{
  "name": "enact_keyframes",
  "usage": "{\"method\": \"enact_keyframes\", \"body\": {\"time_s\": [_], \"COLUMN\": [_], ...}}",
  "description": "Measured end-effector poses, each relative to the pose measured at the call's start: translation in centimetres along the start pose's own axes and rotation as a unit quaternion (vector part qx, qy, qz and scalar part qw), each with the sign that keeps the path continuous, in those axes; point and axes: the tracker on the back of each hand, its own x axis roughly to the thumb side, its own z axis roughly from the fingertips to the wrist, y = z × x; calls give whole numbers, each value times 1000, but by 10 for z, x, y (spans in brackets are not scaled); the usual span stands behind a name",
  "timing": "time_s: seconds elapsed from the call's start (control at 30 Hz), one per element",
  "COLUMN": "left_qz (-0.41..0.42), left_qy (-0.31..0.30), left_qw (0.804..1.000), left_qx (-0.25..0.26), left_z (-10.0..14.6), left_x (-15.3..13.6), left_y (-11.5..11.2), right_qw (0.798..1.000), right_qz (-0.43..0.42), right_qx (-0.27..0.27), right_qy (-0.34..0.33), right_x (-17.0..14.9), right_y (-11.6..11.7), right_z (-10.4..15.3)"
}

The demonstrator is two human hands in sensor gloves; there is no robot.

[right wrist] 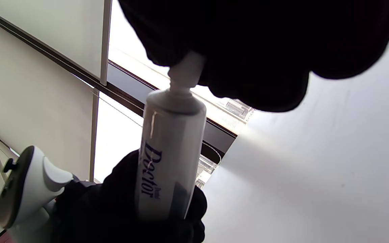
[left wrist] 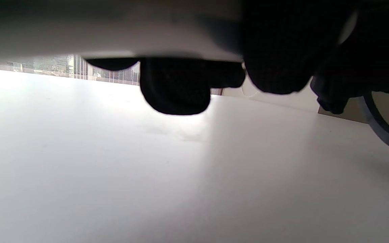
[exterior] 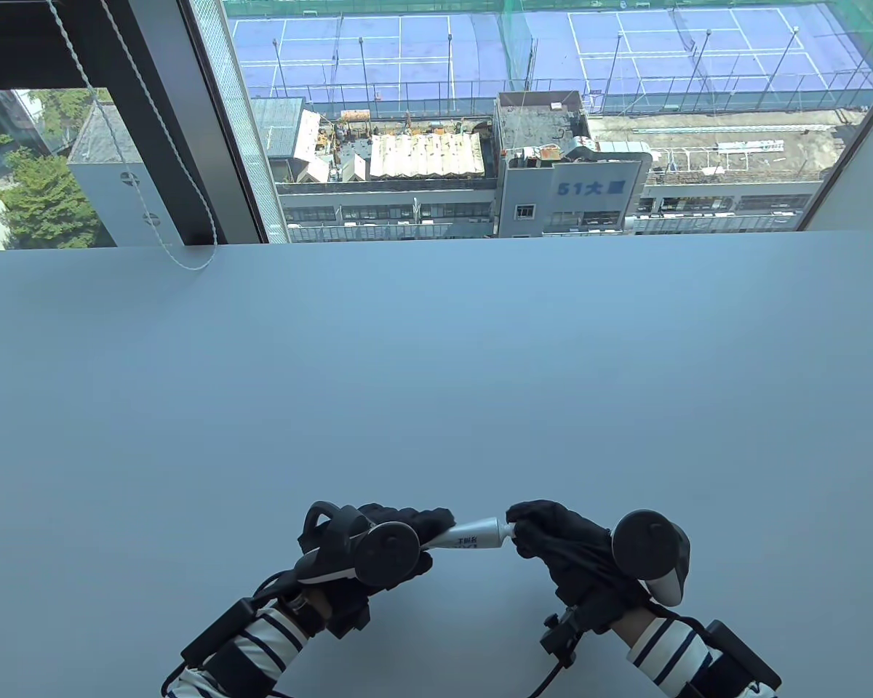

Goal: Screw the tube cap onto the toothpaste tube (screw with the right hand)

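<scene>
White tabletop [exterior: 407,378] adjoins a window [exterior: 524,116]. A blind cord [exterior: 127,178] hangs at left, its loop resting on the tabletop edge. Outside: blue tennis courts [exterior: 480,51], rooftops, trees.

The table view is looking down from above and behind the person onto the pale grey tabletop [exterior: 436,378], facing a window onto rooftops and blue courts, with both gloved hands low at its bottom edge. The left wrist view is sitting just above that tabletop [left wrist: 147,175], looking across it toward the window, dark fingers [left wrist: 176,89] hanging close and blurred from the top. The right wrist view is tilting steeply, looking very closely along the white printed toothpaste tube [right wrist: 169,152], which the table view is sharing [exterior: 473,536] between the hands.
</scene>
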Motion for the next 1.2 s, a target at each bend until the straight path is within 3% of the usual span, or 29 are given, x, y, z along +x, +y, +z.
{"method": "enact_keyframes", "body": {"time_s": [0.2,0.33,0.5,0.9,1.2], "left_qz": [0,-2,-4,-8,-14], "left_qy": [-5,-5,-2,-12,-6], "left_qw": [1000,1000,1000,1000,1000], "left_qx": [1,1,0,0,4], "left_z": [0,0,0,0,0], "left_x": [1,1,1,5,4], "left_y": [0,0,0,0,0], "right_qw": [1000,1000,998,999,998], "right_qz": [21,-14,-15,-2,-22], "right_qx": [5,9,53,35,64], "right_qy": [-9,0,-12,4,-11], "right_x": [0,-5,-3,-5,-3], "right_y": [1,3,6,7,9], "right_z": [1,1,0,1,0]}}
